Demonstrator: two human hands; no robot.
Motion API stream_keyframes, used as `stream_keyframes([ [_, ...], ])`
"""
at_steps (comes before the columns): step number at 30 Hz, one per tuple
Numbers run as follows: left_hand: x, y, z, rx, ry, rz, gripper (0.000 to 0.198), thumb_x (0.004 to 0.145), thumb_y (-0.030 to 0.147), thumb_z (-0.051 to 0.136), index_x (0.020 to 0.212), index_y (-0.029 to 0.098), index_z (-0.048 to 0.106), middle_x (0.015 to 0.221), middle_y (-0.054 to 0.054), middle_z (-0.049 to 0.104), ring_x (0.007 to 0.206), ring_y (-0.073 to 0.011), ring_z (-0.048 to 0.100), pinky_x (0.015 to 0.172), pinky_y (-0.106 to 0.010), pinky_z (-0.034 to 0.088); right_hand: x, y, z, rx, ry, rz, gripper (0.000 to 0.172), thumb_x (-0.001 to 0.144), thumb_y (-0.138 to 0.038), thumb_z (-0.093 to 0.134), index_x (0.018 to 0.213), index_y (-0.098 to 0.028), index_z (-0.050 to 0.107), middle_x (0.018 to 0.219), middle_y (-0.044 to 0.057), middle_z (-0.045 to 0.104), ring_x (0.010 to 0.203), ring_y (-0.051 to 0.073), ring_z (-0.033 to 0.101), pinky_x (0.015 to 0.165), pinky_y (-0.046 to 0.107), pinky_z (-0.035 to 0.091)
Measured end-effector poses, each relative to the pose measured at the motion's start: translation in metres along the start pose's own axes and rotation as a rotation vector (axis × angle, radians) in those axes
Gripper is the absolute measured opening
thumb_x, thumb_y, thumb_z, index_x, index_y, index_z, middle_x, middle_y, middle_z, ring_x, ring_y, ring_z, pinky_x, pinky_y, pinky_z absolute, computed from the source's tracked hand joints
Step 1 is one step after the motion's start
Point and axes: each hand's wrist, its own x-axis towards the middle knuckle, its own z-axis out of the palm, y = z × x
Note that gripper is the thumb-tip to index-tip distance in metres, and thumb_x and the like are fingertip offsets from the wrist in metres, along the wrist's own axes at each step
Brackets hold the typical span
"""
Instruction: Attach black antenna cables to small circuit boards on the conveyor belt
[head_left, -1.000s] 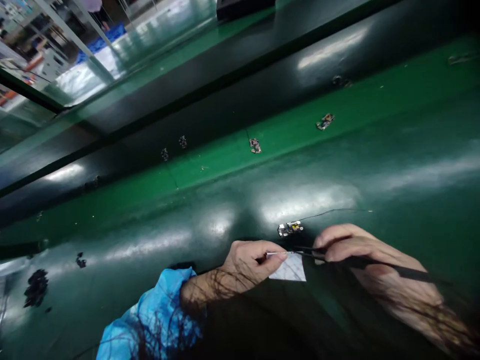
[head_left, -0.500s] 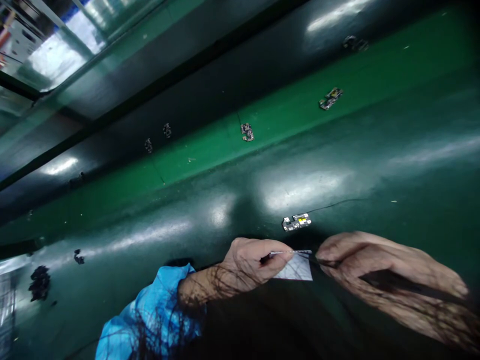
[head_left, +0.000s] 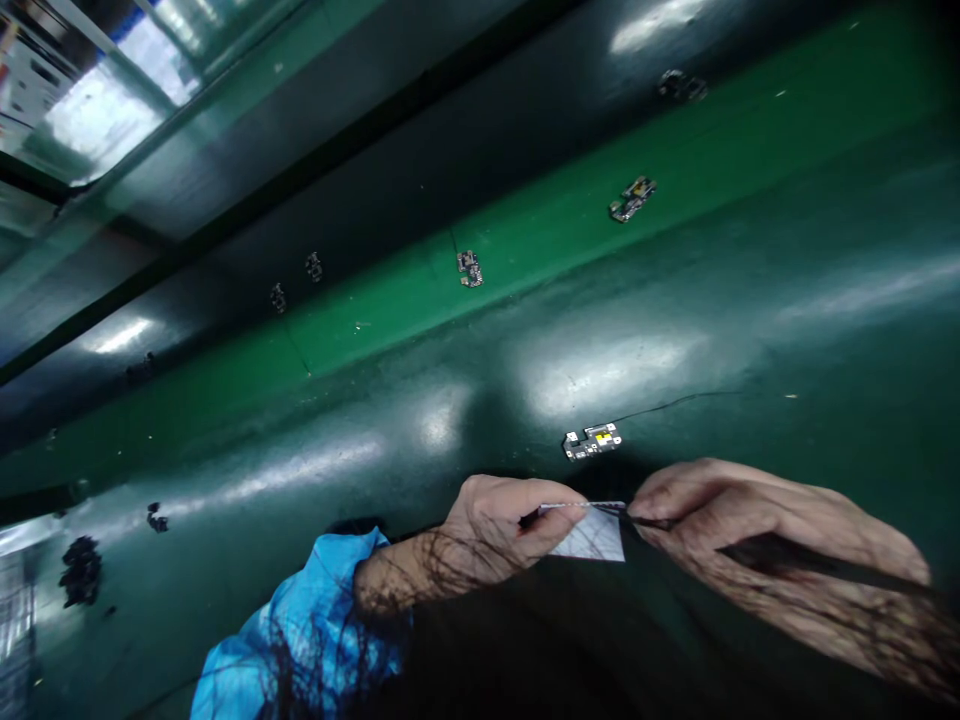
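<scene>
"What's in hand?"

"My left hand [head_left: 510, 530] pinches a white sheet [head_left: 596, 540] just this side of the circuit board [head_left: 592, 441] on the tabletop [head_left: 795, 440]; my right hand [head_left: 757, 525] grips a dark, slim tool [head_left: 840, 575]."

"And how will the sheet handle?"

"Light, thin, easily creased, I'd judge; I'd hold it by an edge."

The bench [head_left: 847, 345] is deep green with whitish streaks of glare, the band [head_left: 547, 235] beyond it a brighter green; the near circuit board [head_left: 587, 446] is black with white corners and a yellow patch, the sheet [head_left: 596, 538] white, the sleeve [head_left: 319, 590] bright blue under fine black streaks
</scene>
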Motion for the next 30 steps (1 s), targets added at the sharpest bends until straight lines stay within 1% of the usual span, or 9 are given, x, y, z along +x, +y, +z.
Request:
stream_keyframes([
  [4, -0.001, 0.000, 0.001, 0.065, -0.014, 0.041, 0.024, 0.114, 0.031, 0.073, 0.117, 0.027, 0.097, 0.097, -0.004, 0.097, 0.081, -0.0225, 0.092, 0.078, -0.027, 0.072, -0.015, 0.014, -0.001, 0.022, 0.041, 0.058, 0.027, 0.100, -0.043, 0.094, 0.077, -0.038, 0.080, 0.075, 0.001, 0.087, 0.060, 0.027, 0.086, 0.056, 0.034, 0.076],
  [7, -0.002, -0.004, 0.004, 0.126, -0.045, 0.093, 0.023, 0.115, 0.029, 0.073, 0.120, 0.027, 0.095, 0.104, -0.004, 0.098, 0.090, -0.0241, 0.094, 0.088, -0.030, 0.073, -0.018, 0.029, -0.004, 0.034, 0.151, 0.136, 0.025, 0.093, -0.041, 0.101, 0.079, -0.037, 0.081, 0.080, 0.001, 0.088, 0.069, 0.026, 0.088, 0.062, 0.033, 0.076],
  [10, -0.001, -0.008, 0.003, 0.416, -0.005, 0.407, 0.018, 0.114, 0.030, 0.074, 0.118, 0.032, 0.092, 0.115, 0.000, 0.098, 0.103, -0.0232, 0.093, 0.099, -0.032, 0.073, -0.005, 0.034, -0.006, -0.005, 0.269, 0.281, 0.035, 0.086, -0.051, 0.106, 0.070, -0.034, 0.079, 0.077, 0.002, 0.089, 0.071, 0.024, 0.089, 0.064, 0.029, 0.074],
  [12, 0.003, -0.009, 0.002, 0.696, 0.120, 0.680, 0.017, 0.115, 0.028, 0.072, 0.114, 0.032, 0.089, 0.126, 0.001, 0.097, 0.115, -0.0211, 0.090, 0.105, -0.031, 0.072, 0.006, 0.033, -0.005, -0.024, 0.292, 0.324, 0.039, 0.079, -0.052, 0.109, 0.065, -0.032, 0.079, 0.073, 0.002, 0.088, 0.069, 0.022, 0.089, 0.064, 0.027, 0.073],
  [14, 0.008, -0.007, 0.001, 0.863, 0.236, 0.801, 0.019, 0.116, 0.026, 0.069, 0.110, 0.029, 0.087, 0.132, -0.001, 0.096, 0.129, -0.0206, 0.086, 0.114, -0.030, 0.069, 0.014, 0.031, -0.003, -0.024, 0.290, 0.333, 0.039, 0.077, -0.050, 0.110, 0.063, -0.031, 0.079, 0.072, 0.002, 0.088, 0.068, 0.021, 0.088, 0.066, 0.025, 0.073],
  [17, 0.014, -0.002, 0.001, 0.910, 0.293, 0.804, 0.027, 0.117, 0.023, 0.061, 0.104, 0.027, 0.084, 0.132, -0.004, 0.096, 0.136, -0.0207, 0.084, 0.126, -0.030, 0.063, 0.014, 0.030, 0.000, -0.016, 0.274, 0.343, 0.035, 0.077, -0.046, 0.109, 0.063, -0.032, 0.080, 0.073, 0.001, 0.089, 0.068, 0.021, 0.088, 0.067, 0.025, 0.073],
  [20, 0.017, 0.001, 0.002, 0.897, 0.312, 0.795, 0.033, 0.118, 0.020, 0.055, 0.100, 0.027, 0.082, 0.126, -0.003, 0.097, 0.131, -0.0201, 0.087, 0.126, -0.030, 0.064, 0.009, 0.033, 0.002, -0.011, 0.260, 0.355, 0.033, 0.079, -0.045, 0.107, 0.065, -0.032, 0.081, 0.074, 0.000, 0.089, 0.069, 0.021, 0.089, 0.067, 0.025, 0.074],
  [24, 0.016, 0.000, 0.002, 0.887, 0.278, 0.769, 0.028, 0.116, 0.019, 0.057, 0.102, 0.026, 0.081, 0.127, -0.005, 0.097, 0.131, -0.0208, 0.087, 0.124, -0.029, 0.067, 0.008, 0.036, 0.003, -0.016, 0.249, 0.368, 0.032, 0.080, -0.045, 0.107, 0.066, -0.033, 0.081, 0.075, 0.000, 0.090, 0.070, 0.022, 0.089, 0.069, 0.027, 0.075],
  [30, 0.014, -0.004, 0.005, 0.926, 0.194, 0.752, 0.022, 0.110, 0.021, 0.062, 0.109, 0.024, 0.084, 0.143, -0.009, 0.093, 0.143, -0.0227, 0.083, 0.128, -0.032, 0.066, 0.010, 0.036, 0.004, -0.003, 0.236, 0.355, 0.030, 0.082, -0.045, 0.107, 0.068, -0.033, 0.083, 0.078, 0.001, 0.091, 0.072, 0.024, 0.090, 0.070, 0.029, 0.076],
])
